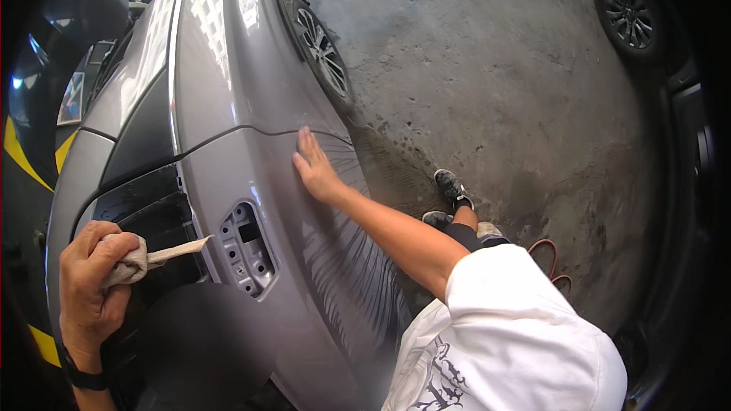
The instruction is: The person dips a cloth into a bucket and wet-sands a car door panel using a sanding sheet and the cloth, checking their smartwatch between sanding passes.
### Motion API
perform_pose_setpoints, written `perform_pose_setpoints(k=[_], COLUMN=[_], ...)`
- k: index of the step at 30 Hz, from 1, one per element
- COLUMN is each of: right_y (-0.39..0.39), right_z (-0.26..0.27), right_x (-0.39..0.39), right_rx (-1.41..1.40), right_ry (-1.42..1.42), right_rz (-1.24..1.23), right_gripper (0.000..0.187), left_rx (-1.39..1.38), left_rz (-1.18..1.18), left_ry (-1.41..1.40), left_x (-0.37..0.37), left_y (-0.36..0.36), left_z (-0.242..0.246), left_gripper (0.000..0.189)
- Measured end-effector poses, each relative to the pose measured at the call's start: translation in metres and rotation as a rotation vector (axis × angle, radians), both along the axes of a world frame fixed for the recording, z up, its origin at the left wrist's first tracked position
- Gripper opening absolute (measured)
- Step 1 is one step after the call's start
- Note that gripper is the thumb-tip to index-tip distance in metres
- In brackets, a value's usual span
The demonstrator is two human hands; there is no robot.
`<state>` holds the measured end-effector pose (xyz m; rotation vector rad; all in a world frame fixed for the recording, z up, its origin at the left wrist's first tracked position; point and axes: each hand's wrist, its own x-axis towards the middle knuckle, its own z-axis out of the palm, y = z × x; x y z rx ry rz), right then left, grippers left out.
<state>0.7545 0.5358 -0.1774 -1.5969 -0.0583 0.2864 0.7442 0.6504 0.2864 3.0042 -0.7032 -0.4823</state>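
Observation:
My left hand (94,285) grips a bundled beige cloth (127,260); a narrow tail of it sticks out to the right over the door's window edge. A dark band circles that wrist. My right hand (314,168) rests palm down on the grey car door (274,177), fingers extended, their tips near the curved panel seam (268,133). Nothing is in that hand. Between the hands is the door's handle recess (248,251), showing bare metal with several holes and no handle fitted. Dark wavy reflections cover the lower door. A blurred dark disc hides part of the window area.
Beyond the seam is the car's wheel (320,48). Grey concrete floor (485,85) runs along the car. A second vehicle's wheel (628,11) stands at the upper right. A red hose (551,257) lies behind my arm. Yellow-and-black shapes (25,154) stand at the far left.

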Motion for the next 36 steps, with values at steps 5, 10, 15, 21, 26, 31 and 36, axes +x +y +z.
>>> perform_pose_setpoints(k=[5,10,15,21,26,31,36], right_y=[-0.006,0.004,0.01,0.001,0.006,-0.002,0.0], right_z=[0.031,0.053,0.071,0.103,0.098,0.111,0.099], right_x=[-0.118,-0.05,-0.029,-0.109,0.008,-0.095,-0.111], right_rx=[-0.013,0.103,0.187,0.391,0.395,0.386,0.341], right_ry=[-0.178,-0.061,-0.09,-0.158,-0.124,-0.184,-0.118], right_rz=[0.174,0.115,0.113,0.146,0.061,0.13,0.171], right_gripper=[0.071,0.067,0.068,0.07,0.068,0.07,0.07], left_rx=[0.014,0.003,0.004,0.011,-0.01,0.008,0.009], left_rz=[-0.023,-0.036,-0.026,-0.049,-0.06,0.006,-0.001], left_ry=[0.006,-0.008,-0.028,-0.052,-0.054,-0.012,-0.022], left_x=[-0.003,0.0,-0.002,-0.003,0.002,-0.003,-0.003], left_y=[0.004,0.003,0.006,0.005,-0.001,0.008,0.009], left_z=[0.005,0.0,-0.001,0.002,-0.006,0.003,0.003], left_gripper=[0.038,0.039,0.039,0.036,0.038,0.041,0.041])
